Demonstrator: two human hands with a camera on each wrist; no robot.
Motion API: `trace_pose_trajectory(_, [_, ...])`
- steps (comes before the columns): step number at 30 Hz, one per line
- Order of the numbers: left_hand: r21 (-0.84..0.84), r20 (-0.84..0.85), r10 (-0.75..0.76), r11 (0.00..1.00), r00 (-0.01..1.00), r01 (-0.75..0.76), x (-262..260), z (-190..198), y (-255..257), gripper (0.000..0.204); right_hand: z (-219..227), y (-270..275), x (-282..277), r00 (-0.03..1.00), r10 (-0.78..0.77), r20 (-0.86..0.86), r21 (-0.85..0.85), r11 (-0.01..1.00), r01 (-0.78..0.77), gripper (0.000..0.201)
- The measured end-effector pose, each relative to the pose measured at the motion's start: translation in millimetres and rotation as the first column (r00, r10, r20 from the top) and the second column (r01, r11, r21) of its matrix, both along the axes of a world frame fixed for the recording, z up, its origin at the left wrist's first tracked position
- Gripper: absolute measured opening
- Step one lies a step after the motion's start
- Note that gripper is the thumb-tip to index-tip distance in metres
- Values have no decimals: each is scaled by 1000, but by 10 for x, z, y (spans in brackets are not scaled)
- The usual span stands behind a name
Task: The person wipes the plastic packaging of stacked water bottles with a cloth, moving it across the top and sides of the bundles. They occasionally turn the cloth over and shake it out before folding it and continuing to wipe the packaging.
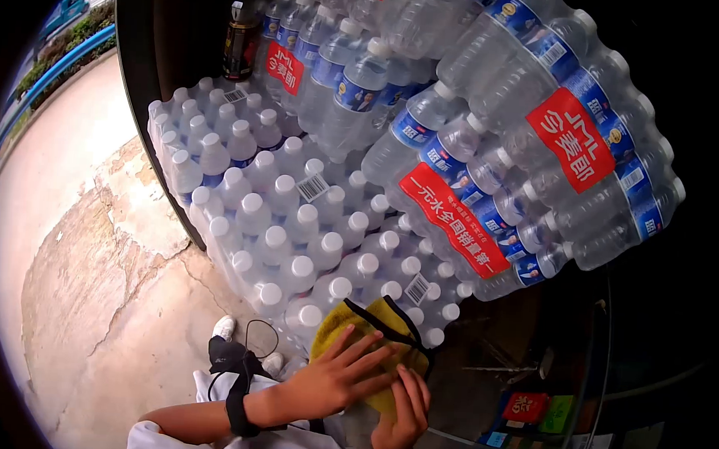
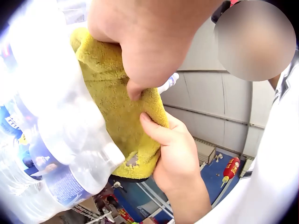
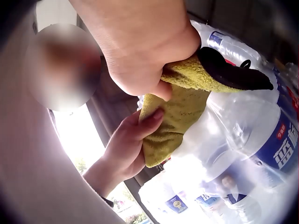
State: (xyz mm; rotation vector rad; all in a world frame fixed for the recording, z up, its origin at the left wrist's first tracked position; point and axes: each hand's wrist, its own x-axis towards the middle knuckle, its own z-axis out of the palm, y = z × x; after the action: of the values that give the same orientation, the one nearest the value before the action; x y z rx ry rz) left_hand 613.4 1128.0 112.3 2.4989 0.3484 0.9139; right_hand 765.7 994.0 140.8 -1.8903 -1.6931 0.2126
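Observation:
A folded yellow cloth (image 1: 371,329) with black edging is held between both hands, close over the capped bottles. My left hand (image 1: 332,384) lies across it with fingers spread on top; the right wrist view shows the left thumb (image 3: 152,122) gripping from the other side. On the cloth's right edge, my right hand (image 1: 404,407) pinches it, and its thumb (image 2: 156,130) presses the fuzzy face in the left wrist view. A small worn patch (image 2: 133,161) shows near the lower corner there.
Shrink-wrapped bottle packs (image 1: 296,214) stand upright in front, with more packs (image 1: 572,137) lying stacked behind. A dark can (image 1: 240,47) stands at the back. A glass-edged case with colourful boxes (image 1: 526,407) is at lower right. Cracked pavement (image 1: 117,254) lies left.

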Motion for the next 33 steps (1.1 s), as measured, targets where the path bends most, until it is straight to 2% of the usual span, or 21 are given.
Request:
trace_pose_trajectory(1, [39, 62, 14, 999, 998, -16, -33, 48, 50, 45, -123, 17, -57, 999, -51, 15, 111, 993, 49, 38])
trace_pose_trajectory(2, [-10, -1, -22, 1000, 1000, 22, -73, 18, 86, 43, -229, 51, -129, 994, -107, 26, 221, 970, 99, 28])
trace_pose_trajectory(4, [-108, -120, -106, 990, 987, 93, -133, -86, 155, 38, -155, 150, -309, 980, -194, 41, 213, 960, 182, 30])
trace_pose_trajectory(9, [23, -33, -92, 995, 995, 92, -185, -216, 347, 43, -120, 286, -667, 878, -453, 154, 180, 887, 425, 36])
trace_pose_trajectory(12, [84, 17, -103, 991, 994, 102, -108, -332, 378, 43, -106, 375, -756, 843, -482, 240, 135, 876, 463, 40])
trace_pose_trajectory(13, [117, 105, -98, 989, 990, 86, -91, -326, 448, 35, -94, 410, -796, 838, -485, 249, 133, 874, 467, 38])
trace_pose_trajectory(16, [129, -166, -254, 952, 953, 276, -112, -87, 633, 24, -126, 516, -913, 830, -504, 237, 116, 863, 491, 35])
trace_pose_trajectory(18, [108, -245, -295, 938, 924, 328, -130, 47, 794, 21, -112, 523, -1008, 822, -538, 185, 77, 842, 534, 35])
trace_pose_trajectory(19, [96, -292, -315, 930, 903, 356, -162, 102, 877, 20, -52, 582, -1084, 848, -519, 107, 23, 854, 520, 40])
trace_pose_trajectory(22, [245, -122, -307, 912, 944, 328, -503, 114, 1336, 24, 28, 954, -1347, 853, -465, 239, 95, 885, 456, 44])
trace_pose_trajectory(23, [296, -107, -225, 923, 968, 247, -630, 85, 1453, 26, -46, 1019, -1354, 843, -448, 298, 65, 891, 450, 55])
trace_pose_trajectory(26, [137, -217, -228, 956, 949, 260, -1087, 20, 1616, 26, -72, 1279, -1466, 893, -385, 233, -103, 903, 417, 70])
trace_pose_trajectory(27, [136, -225, -205, 962, 953, 239, -1184, -2, 1622, 26, -111, 1326, -1454, 926, -310, 214, -219, 909, 355, 82])
trace_pose_trajectory(30, [140, -233, -146, 973, 962, 181, -1369, -86, 1573, 29, -217, 1355, -1591, 904, -281, 323, -330, 862, 386, 85])
trace_pose_trajectory(31, [159, -212, -120, 975, 970, 155, -1355, -102, 1615, 30, -178, 1417, -1636, 915, -283, 289, -319, 872, 371, 90])
trace_pose_trajectory(33, [134, -173, -108, 982, 979, 132, -1304, -173, 1701, 37, -149, 1594, -1655, 927, -285, 244, -221, 914, 339, 78])
